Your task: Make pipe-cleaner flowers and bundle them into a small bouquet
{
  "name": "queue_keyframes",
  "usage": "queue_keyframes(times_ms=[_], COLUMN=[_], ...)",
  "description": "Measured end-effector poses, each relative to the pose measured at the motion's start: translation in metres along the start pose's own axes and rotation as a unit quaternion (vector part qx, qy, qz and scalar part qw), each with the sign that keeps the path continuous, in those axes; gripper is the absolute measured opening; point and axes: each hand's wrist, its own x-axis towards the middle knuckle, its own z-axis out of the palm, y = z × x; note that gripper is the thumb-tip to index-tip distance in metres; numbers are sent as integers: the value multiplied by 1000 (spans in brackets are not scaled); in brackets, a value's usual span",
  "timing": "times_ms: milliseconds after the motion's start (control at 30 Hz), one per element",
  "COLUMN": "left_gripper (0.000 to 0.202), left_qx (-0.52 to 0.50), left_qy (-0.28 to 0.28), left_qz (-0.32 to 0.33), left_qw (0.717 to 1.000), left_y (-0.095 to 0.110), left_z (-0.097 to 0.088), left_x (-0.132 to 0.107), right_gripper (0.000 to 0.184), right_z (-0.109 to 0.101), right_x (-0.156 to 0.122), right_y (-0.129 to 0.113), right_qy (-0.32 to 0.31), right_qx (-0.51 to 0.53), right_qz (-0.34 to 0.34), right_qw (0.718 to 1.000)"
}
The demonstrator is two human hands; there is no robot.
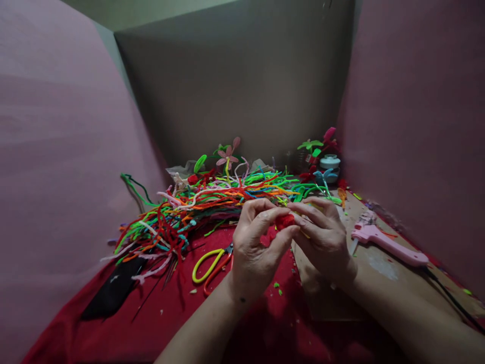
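Between my two hands is a small red fuzzy piece (285,221), which looks like coiled pipe cleaner. My left hand (257,242) pinches it between thumb and fingers from the left. From the right, the fingers of my right hand (322,232) close on its other side, and they hide part of it. Below and left of my left hand lie scissors (207,265) with one yellow and one orange handle loop; the hand covers their blades. Behind both hands spreads a large heap of coloured pipe cleaners (227,197).
A pink glue gun (390,245) with a black cord rests on a brown board (379,273) at the right. A black phone-like object (113,290) lies at the left on the red cloth (151,333). Pipe-cleaner flowers (228,156) and a white-lidded jar (329,162) stand behind, near the wall.
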Motion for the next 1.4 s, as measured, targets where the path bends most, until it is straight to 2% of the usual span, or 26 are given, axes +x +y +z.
queue_keyframes(times_ms=[100,267,433,533,867,1133,1233,1400], left_gripper=[18,22,13,10,6,9,8,5], left_qx=[-42,-97,-89,-88,-160,-247,-259,-227], left_qy=[-14,8,-13,-20,22,46,41,33], left_qz=[-21,-49,-38,-53,-154,-230,-240,-229], left_qw=[999,994,995,994,975,940,935,946], left_y=[0,-1,-2,-1,-3,-10,-10,-11], left_z=[2,3,1,0,2,4,2,-1], left_x=[-2,-4,-1,0,1,5,6,6], right_gripper=[21,25,22,22,22,18,16,16], right_z=[0,-2,-4,-4,-4,-3,-2,-2], right_x=[0,0,2,2,1,-1,-1,-1], right_y=[1,1,1,1,3,8,8,8], right_qy=[5,-4,-5,-9,-13,-26,-31,-35], right_qx=[-4,-16,-32,-35,-54,-91,-106,-113], right_qz=[3,0,-5,3,3,3,-4,-15], right_qw=[1000,1000,999,999,998,996,994,993])
